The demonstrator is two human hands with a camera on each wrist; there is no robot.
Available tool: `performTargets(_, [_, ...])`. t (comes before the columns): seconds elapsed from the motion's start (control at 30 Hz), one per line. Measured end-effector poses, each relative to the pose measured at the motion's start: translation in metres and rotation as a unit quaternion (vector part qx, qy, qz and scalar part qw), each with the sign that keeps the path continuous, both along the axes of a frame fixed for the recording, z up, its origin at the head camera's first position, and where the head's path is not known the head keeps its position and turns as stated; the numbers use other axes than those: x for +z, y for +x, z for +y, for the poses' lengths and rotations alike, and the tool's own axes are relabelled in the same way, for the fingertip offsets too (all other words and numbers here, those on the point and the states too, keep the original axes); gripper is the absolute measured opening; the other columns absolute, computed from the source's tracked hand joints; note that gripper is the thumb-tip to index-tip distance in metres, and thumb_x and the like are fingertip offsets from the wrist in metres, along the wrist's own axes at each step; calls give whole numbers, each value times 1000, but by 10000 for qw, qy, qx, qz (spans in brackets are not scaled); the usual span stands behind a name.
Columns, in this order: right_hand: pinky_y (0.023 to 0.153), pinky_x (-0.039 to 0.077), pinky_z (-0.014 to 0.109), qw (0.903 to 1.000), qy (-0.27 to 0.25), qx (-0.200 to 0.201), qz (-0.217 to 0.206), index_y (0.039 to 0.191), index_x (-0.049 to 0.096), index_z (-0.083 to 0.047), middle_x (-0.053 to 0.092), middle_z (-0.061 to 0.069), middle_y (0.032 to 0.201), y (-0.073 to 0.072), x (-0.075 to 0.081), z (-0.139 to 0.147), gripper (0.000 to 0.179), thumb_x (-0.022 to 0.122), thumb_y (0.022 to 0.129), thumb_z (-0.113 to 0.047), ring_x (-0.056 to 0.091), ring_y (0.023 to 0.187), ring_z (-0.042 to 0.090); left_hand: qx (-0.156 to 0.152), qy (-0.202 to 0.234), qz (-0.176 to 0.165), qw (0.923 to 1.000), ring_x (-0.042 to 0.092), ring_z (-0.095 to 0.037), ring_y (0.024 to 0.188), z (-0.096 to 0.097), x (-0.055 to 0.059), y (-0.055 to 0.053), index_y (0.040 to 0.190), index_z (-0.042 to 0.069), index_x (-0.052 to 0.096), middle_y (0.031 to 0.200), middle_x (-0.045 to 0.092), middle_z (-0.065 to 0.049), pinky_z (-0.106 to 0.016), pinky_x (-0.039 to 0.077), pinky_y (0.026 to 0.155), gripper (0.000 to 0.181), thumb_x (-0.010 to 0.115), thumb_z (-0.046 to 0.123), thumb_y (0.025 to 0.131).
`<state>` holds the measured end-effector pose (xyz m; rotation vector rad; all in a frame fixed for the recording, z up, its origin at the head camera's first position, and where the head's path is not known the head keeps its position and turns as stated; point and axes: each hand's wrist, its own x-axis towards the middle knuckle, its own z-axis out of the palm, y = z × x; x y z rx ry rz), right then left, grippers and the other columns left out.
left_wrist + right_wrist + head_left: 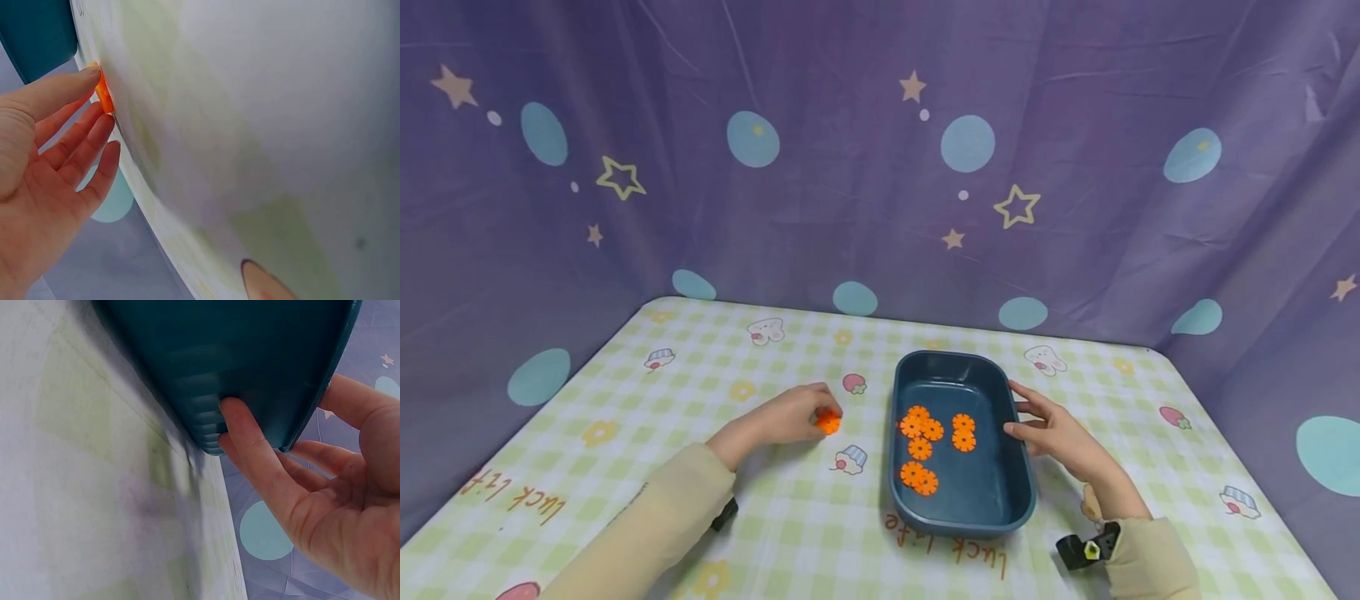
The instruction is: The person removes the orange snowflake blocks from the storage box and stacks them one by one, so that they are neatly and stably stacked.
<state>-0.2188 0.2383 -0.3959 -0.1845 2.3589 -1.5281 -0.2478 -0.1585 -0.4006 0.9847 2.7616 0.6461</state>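
My left hand (pixel 790 414) is low over the cloth, left of the bin. Its thumb and fingertips pinch an orange notched disc (pixel 828 422); in the left wrist view this disc (pixel 104 94) shows edge-on, close to the cloth. A dark blue oblong bin (pixel 958 525) stands in the middle of the table. Several more orange notched discs (pixel 920 448) lie on its floor, mostly in its left half, some overlapping. My right hand (pixel 1060 433) grips the bin's right rim, with fingers (pixel 250 434) against the outer wall and the thumb at the rim.
A green-and-white checked tablecloth (pixel 790 533) with printed pictures covers the table. Behind it and at both sides hangs a purple curtain (pixel 850 225) with stars and blue ovals. A black strap (pixel 1086 548) is at the right wrist.
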Motion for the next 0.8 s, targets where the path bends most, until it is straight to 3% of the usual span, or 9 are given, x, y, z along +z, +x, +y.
performTargets(0.33, [74, 52, 38, 10000, -52, 34, -19, 146, 19, -21, 28, 26, 141, -1, 0, 0, 72, 60, 87, -22, 55, 108, 29, 97, 315, 102, 9994, 58, -20, 92, 4, 10, 3, 107, 7, 64, 100, 57, -4, -34, 47, 80, 28, 67, 11, 79])
performTargets(0.8, [74, 52, 37, 10000, -10, 40, -9, 146, 19, -21, 28, 26, 141, -1, 0, 0, 72, 61, 87, -23, 54, 109, 29, -92, 784, 351, 9963, 57, -19, 92, 39, 27, 6, 109, 9, 63, 104, 59, -6, -35, 47, 81, 27, 63, 16, 83])
